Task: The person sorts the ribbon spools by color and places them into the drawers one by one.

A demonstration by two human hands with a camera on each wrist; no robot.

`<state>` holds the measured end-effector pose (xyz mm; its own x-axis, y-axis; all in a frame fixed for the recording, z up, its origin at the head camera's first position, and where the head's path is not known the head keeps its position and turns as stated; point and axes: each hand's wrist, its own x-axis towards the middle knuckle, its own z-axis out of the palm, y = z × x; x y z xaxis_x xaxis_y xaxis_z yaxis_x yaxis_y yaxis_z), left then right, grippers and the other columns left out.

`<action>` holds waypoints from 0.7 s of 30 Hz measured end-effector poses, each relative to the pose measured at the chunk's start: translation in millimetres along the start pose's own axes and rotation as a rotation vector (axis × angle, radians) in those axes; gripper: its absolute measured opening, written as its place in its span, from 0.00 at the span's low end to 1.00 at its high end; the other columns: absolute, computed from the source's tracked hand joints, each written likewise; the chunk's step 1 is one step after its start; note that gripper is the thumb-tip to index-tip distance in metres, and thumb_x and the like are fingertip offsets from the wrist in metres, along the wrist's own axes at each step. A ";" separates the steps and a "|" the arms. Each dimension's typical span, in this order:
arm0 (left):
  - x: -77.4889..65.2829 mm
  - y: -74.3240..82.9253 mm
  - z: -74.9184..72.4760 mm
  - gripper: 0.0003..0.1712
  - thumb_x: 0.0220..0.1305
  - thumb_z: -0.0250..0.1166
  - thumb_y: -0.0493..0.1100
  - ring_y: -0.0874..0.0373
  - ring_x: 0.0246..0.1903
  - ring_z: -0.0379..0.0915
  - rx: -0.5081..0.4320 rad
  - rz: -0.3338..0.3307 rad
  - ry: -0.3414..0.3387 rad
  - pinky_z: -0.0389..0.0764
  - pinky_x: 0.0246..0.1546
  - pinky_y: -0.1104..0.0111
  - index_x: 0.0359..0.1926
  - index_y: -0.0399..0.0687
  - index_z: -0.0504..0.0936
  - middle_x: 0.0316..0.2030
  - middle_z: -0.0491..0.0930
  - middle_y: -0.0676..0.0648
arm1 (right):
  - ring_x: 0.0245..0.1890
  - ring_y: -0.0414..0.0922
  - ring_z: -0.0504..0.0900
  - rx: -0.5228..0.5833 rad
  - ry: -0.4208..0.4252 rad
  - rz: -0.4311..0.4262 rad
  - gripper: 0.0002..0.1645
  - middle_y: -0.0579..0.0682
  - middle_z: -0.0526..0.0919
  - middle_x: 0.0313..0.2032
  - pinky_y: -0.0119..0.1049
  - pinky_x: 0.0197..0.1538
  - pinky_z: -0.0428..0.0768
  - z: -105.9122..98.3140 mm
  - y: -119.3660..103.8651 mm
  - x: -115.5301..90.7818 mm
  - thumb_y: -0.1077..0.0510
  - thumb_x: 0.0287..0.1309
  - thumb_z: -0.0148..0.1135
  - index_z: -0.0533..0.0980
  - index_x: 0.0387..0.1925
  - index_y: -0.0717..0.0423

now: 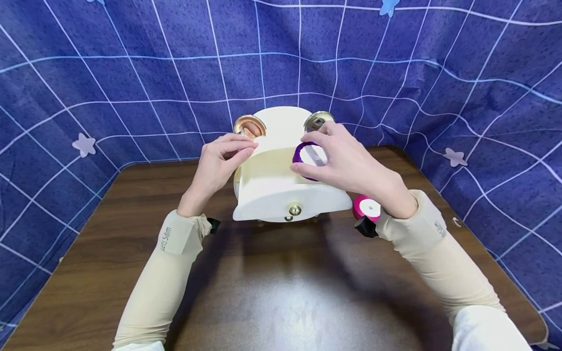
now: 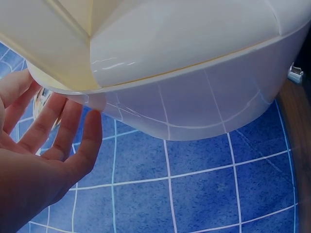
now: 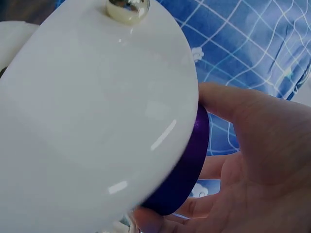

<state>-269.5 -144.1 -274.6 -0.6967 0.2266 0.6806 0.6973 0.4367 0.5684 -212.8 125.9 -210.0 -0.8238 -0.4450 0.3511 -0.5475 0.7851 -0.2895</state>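
Observation:
A glossy white box (image 1: 287,124) with a rounded back stands at the far side of the table. Its curved front lid (image 1: 263,199) is tipped forward, showing a cream interior (image 1: 270,165). My right hand (image 1: 351,156) holds a roll of purple ribbon (image 1: 313,155) over the right part of the opening, thumb and fingers around its rim. In the right wrist view the lid partly covers the purple ribbon (image 3: 182,177). At the box's left edge, my left hand (image 1: 219,158) pinches the side, and in the left wrist view its fingers (image 2: 90,138) lie against the outer wall.
A roll of pink ribbon (image 1: 368,208) lies on the brown table (image 1: 281,287), right of the box and beside my right wrist. Two round gold-rimmed pieces (image 1: 250,126) flank the box top. A gold knob (image 1: 295,210) sticks out of the lid. Blue gridded cloth (image 1: 175,78) hangs behind.

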 end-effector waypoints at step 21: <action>0.4 2.7 -2.0 0.10 0.60 0.67 0.38 0.55 0.48 0.77 0.003 -0.006 -0.015 0.73 0.41 0.81 0.43 0.43 0.88 0.44 0.85 0.44 | 0.44 0.48 0.69 -0.016 0.017 -0.086 0.34 0.53 0.73 0.43 0.40 0.46 0.69 17.8 -11.9 7.5 0.35 0.50 0.68 0.79 0.53 0.51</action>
<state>-267.6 -144.6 -271.8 -0.7031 0.2375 0.6702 0.6929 0.4402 0.5710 -215.0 105.5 -219.8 -0.7708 -0.5040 0.3897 -0.6139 0.7511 -0.2428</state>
